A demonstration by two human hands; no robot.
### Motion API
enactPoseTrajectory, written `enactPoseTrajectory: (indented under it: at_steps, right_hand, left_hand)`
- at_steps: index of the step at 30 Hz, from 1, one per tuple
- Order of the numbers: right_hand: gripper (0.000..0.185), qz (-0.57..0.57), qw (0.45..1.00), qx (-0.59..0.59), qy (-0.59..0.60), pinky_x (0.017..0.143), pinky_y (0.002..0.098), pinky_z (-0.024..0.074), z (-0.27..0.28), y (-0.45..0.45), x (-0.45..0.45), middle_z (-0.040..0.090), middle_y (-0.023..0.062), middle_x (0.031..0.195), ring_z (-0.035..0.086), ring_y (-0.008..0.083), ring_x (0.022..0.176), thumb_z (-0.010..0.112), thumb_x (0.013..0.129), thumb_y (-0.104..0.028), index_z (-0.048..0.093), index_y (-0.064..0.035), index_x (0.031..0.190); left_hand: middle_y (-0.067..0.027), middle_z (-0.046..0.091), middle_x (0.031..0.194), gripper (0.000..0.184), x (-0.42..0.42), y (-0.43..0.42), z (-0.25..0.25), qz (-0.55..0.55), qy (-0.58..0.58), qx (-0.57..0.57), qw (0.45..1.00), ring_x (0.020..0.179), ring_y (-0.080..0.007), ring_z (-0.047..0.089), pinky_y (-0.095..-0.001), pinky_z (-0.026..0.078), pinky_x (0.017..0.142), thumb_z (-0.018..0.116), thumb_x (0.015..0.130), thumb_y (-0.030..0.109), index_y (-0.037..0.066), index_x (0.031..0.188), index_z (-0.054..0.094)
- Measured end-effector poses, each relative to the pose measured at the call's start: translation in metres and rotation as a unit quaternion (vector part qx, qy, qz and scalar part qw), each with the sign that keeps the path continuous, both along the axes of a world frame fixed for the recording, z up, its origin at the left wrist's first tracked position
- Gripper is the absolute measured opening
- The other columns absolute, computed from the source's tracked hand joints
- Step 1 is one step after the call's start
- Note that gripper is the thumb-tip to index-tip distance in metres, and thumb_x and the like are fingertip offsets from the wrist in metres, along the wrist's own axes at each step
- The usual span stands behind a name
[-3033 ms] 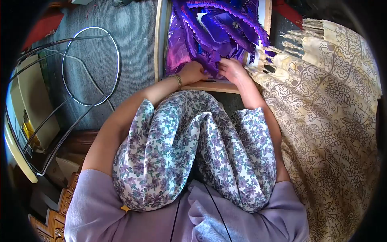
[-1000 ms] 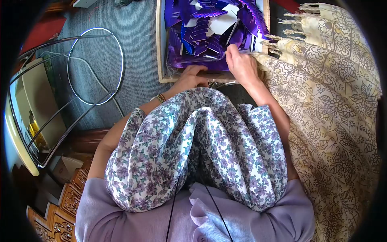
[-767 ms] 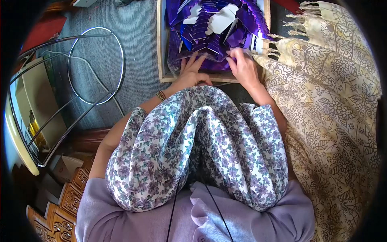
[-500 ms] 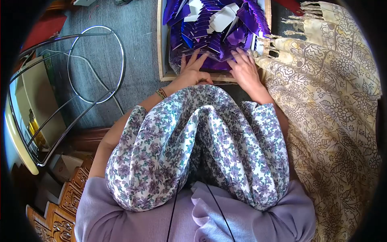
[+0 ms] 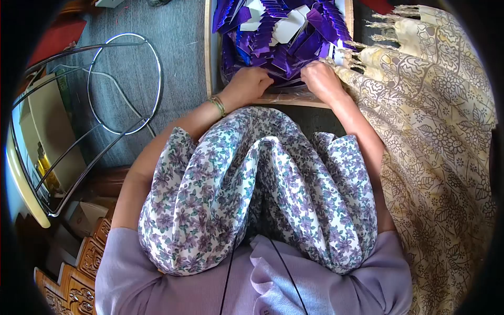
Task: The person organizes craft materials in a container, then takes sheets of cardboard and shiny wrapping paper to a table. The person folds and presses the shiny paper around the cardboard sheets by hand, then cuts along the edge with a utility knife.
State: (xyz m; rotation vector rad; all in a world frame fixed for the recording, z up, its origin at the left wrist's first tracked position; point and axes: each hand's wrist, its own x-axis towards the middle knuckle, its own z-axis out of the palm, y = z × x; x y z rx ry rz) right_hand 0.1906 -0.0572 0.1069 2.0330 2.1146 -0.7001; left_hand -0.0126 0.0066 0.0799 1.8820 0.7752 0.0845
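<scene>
A shallow wooden-edged box (image 5: pixel 208 63) holds a heap of shiny purple folded pieces (image 5: pixel 283 58), a few of them white on one side. Clear plastic (image 5: pixel 291 98) lies along the box's near side and over its rim. My left hand (image 5: pixel 247 85) is closed at the near left of the heap, its fingers curled away from view. At the near right corner, my right hand (image 5: pixel 319 80) is also curled shut. Both appear to grip the plastic's edge, though the fingertips are hidden.
A metal wire frame with a ring (image 5: pixel 160 84) stands at the left on grey carpet (image 5: pixel 178 68). A patterned fringed cloth (image 5: pixel 430 131) hangs along the right. Floral fabric (image 5: pixel 210 194) covers my knees. Carved wooden furniture (image 5: pixel 89 257) sits at lower left.
My fingers, spread flat on the plastic before, are now curled closed. The left hand has shifted slightly up. Plastic that covered the near pieces has drawn toward the near rim.
</scene>
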Motion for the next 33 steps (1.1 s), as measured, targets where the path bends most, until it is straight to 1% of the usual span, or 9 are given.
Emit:
enactPoseTrajectory:
  at_steps: [1, 5, 11, 15, 16, 20, 25, 30, 33]
  right_hand:
    - [0.006, 0.001, 1.000, 0.000, -0.001, 0.059, 0.0359, 0.0487, -0.001, 0.002, 0.001, 0.060, 0.0125, 0.068, 0.056, 0.0261, 0.059, 0.059, 0.066, 0.000, 0.060, 0.0035, 0.061]
    - [0.006, -0.020, 0.999, -0.023, 0.044, 0.056, 0.0381, 0.0475, -0.005, 0.003, 0.003, 0.059, 0.0123, 0.065, 0.054, 0.0269, 0.055, 0.061, 0.065, 0.002, 0.058, 0.0029, 0.060]
    - [0.005, -0.040, 0.994, -0.067, 0.077, 0.056, 0.0398, 0.0492, 0.001, 0.005, 0.000, 0.058, 0.0152, 0.068, 0.056, 0.0274, 0.055, 0.056, 0.068, 0.004, 0.058, 0.0050, 0.063]
    - [0.006, -0.003, 0.999, 0.006, 0.053, 0.063, 0.0379, 0.0494, 0.001, 0.001, 0.000, 0.056, 0.0135, 0.079, 0.057, 0.0259, 0.069, 0.057, 0.071, 0.000, 0.058, 0.0049, 0.069]
    - [0.006, -0.003, 0.999, 0.005, 0.054, 0.063, 0.0379, 0.0494, 0.000, -0.001, 0.001, 0.056, 0.0135, 0.079, 0.057, 0.0259, 0.069, 0.057, 0.071, 0.000, 0.058, 0.0049, 0.069]
    - [0.008, 0.073, 0.986, 0.106, 0.102, 0.072, 0.0363, 0.0479, -0.012, -0.014, 0.007, 0.053, 0.0107, 0.088, 0.053, 0.0245, 0.084, 0.054, 0.075, -0.004, 0.058, 0.0038, 0.074]
    - [0.010, 0.120, 0.988, 0.096, 0.036, 0.078, 0.0364, 0.0458, -0.021, -0.021, 0.012, 0.051, 0.0100, 0.094, 0.049, 0.0244, 0.091, 0.051, 0.077, -0.004, 0.058, 0.0028, 0.077]
    - [0.010, 0.027, 0.998, 0.014, 0.061, 0.078, 0.0375, 0.0457, -0.017, -0.012, 0.006, 0.050, 0.0106, 0.097, 0.049, 0.0254, 0.090, 0.053, 0.075, -0.005, 0.060, 0.0007, 0.078]
    - [0.007, 0.013, 0.997, 0.044, 0.058, 0.076, 0.0357, 0.0451, -0.020, -0.012, 0.006, 0.050, 0.0079, 0.096, 0.049, 0.0242, 0.089, 0.055, 0.073, -0.005, 0.060, -0.0009, 0.076]
  left_hand:
    - [-0.0182, 0.062, 0.095, 0.021, 0.003, 0.002, -0.002, 0.001, -0.001, 0.000, 1.000, 0.090, -0.0328, 0.059, -0.0422, 0.045, 0.078, 0.061, 0.072, 0.024, 0.004, 0.078, 0.067]
    - [-0.0132, 0.063, 0.069, 0.018, 0.013, 0.001, -0.012, -0.096, 0.015, 0.180, 0.979, 0.061, -0.0303, 0.060, -0.0374, 0.046, 0.056, 0.056, 0.074, 0.018, 0.002, 0.074, 0.065]
    - [-0.0131, 0.063, 0.066, 0.015, 0.028, 0.004, -0.013, -0.191, 0.084, 0.225, 0.952, 0.063, -0.0303, 0.061, -0.0390, 0.046, 0.054, 0.053, 0.075, 0.014, 0.003, 0.071, 0.063]
    - [-0.0126, 0.062, 0.069, 0.011, 0.028, 0.002, -0.013, -0.146, 0.098, 0.239, 0.955, 0.060, -0.0294, 0.060, -0.0386, 0.046, 0.053, 0.053, 0.074, 0.011, 0.003, 0.072, 0.061]
    - [-0.0126, 0.062, 0.069, 0.011, 0.027, 0.002, -0.015, -0.147, 0.100, 0.237, 0.955, 0.060, -0.0294, 0.060, -0.0386, 0.046, 0.053, 0.053, 0.074, 0.011, 0.003, 0.072, 0.061]
    - [-0.0116, 0.060, 0.075, 0.011, 0.025, 0.001, -0.028, -0.169, 0.002, 0.293, 0.941, 0.060, -0.0281, 0.059, -0.0373, 0.047, 0.054, 0.052, 0.074, 0.010, 0.004, 0.072, 0.060]
    - [-0.0090, 0.055, 0.084, 0.013, 0.023, 0.001, -0.036, -0.241, 0.079, 0.298, 0.920, 0.061, -0.0260, 0.057, -0.0352, 0.047, 0.056, 0.050, 0.078, 0.014, 0.005, 0.078, 0.059]
    - [-0.0082, 0.055, 0.080, 0.013, 0.022, 0.003, -0.028, -0.211, 0.057, 0.248, 0.944, 0.062, -0.0267, 0.057, -0.0362, 0.047, 0.056, 0.050, 0.079, 0.013, 0.005, 0.076, 0.059]
    - [-0.0081, 0.055, 0.080, 0.013, 0.024, 0.001, -0.034, -0.203, 0.065, 0.254, 0.943, 0.062, -0.0272, 0.057, -0.0364, 0.047, 0.057, 0.050, 0.079, 0.013, 0.004, 0.075, 0.059]
